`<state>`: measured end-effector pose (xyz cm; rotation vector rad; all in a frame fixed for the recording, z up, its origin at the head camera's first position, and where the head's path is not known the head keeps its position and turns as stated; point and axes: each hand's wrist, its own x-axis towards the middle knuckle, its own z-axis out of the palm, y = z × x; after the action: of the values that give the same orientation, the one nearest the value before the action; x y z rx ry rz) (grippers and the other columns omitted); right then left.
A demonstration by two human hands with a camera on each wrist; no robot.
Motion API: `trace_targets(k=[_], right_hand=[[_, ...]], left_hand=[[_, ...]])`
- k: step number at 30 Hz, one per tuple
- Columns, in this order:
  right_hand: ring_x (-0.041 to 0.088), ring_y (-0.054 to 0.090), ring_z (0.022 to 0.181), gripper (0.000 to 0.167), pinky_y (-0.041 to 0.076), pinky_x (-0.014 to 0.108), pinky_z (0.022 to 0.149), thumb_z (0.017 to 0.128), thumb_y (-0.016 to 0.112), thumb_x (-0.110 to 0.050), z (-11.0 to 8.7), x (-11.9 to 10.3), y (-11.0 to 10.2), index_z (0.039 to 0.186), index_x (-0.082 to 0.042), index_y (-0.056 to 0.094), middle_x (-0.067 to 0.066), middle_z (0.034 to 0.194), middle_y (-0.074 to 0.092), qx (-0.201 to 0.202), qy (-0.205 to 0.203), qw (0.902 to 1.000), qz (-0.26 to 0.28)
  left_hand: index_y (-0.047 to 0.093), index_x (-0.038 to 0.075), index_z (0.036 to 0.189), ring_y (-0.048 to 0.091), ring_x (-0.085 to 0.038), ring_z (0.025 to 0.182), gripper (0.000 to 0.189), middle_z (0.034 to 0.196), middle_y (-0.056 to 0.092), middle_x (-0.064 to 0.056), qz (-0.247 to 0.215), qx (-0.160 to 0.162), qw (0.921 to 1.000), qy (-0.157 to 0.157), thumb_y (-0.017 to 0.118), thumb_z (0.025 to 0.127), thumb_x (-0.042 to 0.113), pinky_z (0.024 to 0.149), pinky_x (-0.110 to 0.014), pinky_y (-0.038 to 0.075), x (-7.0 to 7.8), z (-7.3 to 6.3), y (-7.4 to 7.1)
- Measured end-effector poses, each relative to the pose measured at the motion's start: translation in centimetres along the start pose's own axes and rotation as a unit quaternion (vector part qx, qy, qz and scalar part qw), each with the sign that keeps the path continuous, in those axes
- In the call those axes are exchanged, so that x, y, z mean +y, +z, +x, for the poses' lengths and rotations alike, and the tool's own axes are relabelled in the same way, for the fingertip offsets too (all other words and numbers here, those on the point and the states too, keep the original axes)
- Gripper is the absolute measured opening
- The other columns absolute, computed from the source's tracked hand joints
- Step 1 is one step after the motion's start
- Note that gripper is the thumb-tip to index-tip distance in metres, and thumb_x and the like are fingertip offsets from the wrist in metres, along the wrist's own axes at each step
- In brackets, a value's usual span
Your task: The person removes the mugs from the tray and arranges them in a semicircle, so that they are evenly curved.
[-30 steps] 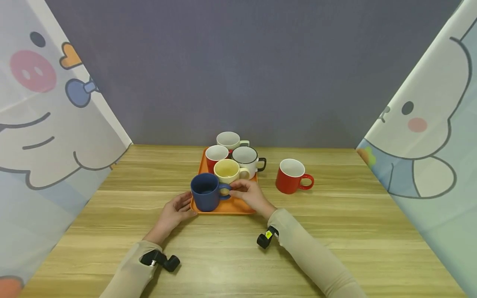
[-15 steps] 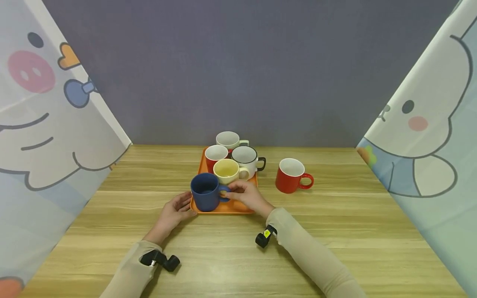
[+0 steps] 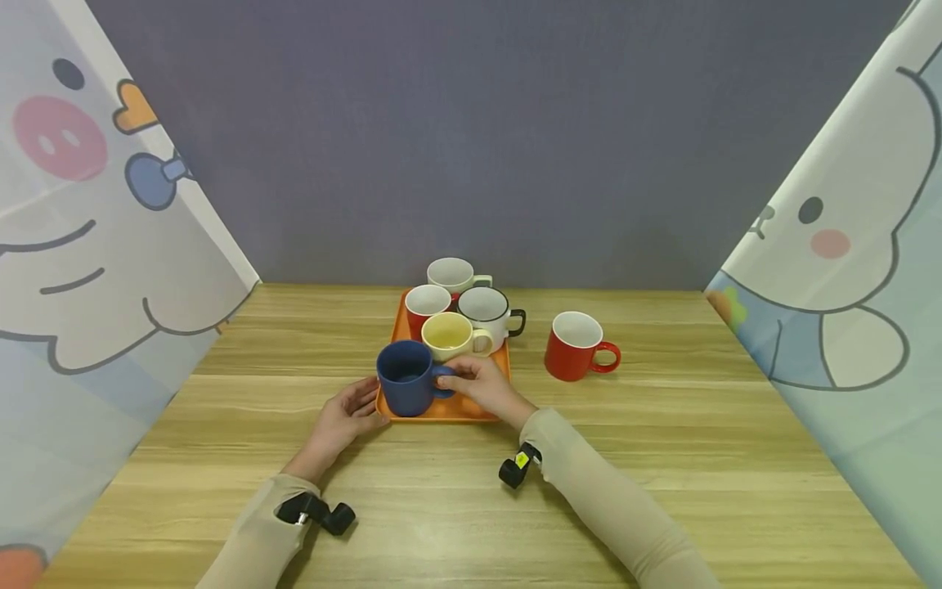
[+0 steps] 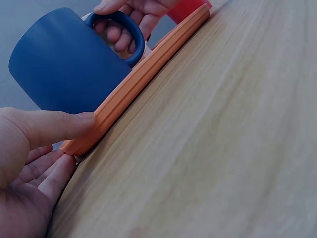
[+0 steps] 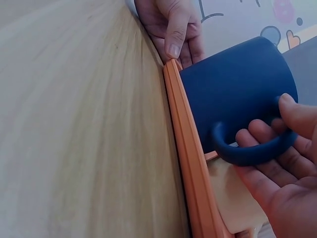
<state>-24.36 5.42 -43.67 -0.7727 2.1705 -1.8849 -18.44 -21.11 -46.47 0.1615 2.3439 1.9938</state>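
A dark blue mug (image 3: 406,393) stands upright at the near left corner of an orange tray (image 3: 459,407), its handle turned right. The right hand (image 3: 484,386) holds that handle; in the right wrist view its fingers curl through the loop (image 5: 255,153) and the thumb lies near the top of it. At the same corner the left hand (image 3: 344,421) grips the tray, thumb on the front rim and fingers around the left side, as the left wrist view shows. Just behind the blue mug sits a pale yellow mug (image 3: 447,337) with its handle close to the right hand.
Farther back on the tray are a red mug (image 3: 419,319), a white mug with a black rim (image 3: 486,319) and a cream mug (image 3: 450,274). Another red mug (image 3: 568,360) stands on the wooden table (image 3: 662,425) to the right. A grey panel (image 3: 471,147) rises behind.
The right hand has shifted slightly left, its fingers moving farther onto the blue mug's handle. The mug, the tray and the left hand keep their places.
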Motion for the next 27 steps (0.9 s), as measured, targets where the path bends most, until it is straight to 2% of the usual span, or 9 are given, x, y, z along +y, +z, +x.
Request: trace_targets(k=[8,18,27], right_hand=[[0.007,0.064,0.080,0.013,0.056,0.021,0.074,0.088,0.072,0.001,-0.2,-0.2,0.4,0.098,0.010,0.073,0.015,0.091,0.073,0.028,-0.005,0.9992,-0.027],[0.006,0.065,0.076,0.014,0.057,0.021,0.074,0.087,0.074,0.001,-0.5,-0.3,0.6,0.097,0.012,0.073,0.017,0.089,0.074,0.046,0.002,0.9989,-0.005],[0.011,0.068,0.080,0.016,0.059,0.027,0.080,0.088,0.072,0.002,-0.6,-1.2,0.0,0.101,0.013,0.072,0.020,0.093,0.073,0.036,0.020,0.9989,0.024]], left_hand=[[0.034,-0.014,0.146,0.041,-0.045,0.135,0.074,0.148,0.039,-0.033,0.003,-0.001,1.0000,0.003,0.071,0.082,-0.012,0.102,-0.024,0.048,0.2,-0.2,0.0],[0.033,-0.014,0.147,0.041,-0.045,0.135,0.075,0.148,0.038,-0.033,-0.001,-0.004,1.0000,-0.002,0.071,0.083,-0.012,0.100,-0.020,0.048,0.4,-0.1,0.0],[0.032,-0.014,0.147,0.041,-0.045,0.135,0.075,0.149,0.037,-0.034,0.004,-0.006,1.0000,-0.002,0.072,0.084,-0.010,0.102,-0.025,0.048,0.3,-0.1,0.0]])
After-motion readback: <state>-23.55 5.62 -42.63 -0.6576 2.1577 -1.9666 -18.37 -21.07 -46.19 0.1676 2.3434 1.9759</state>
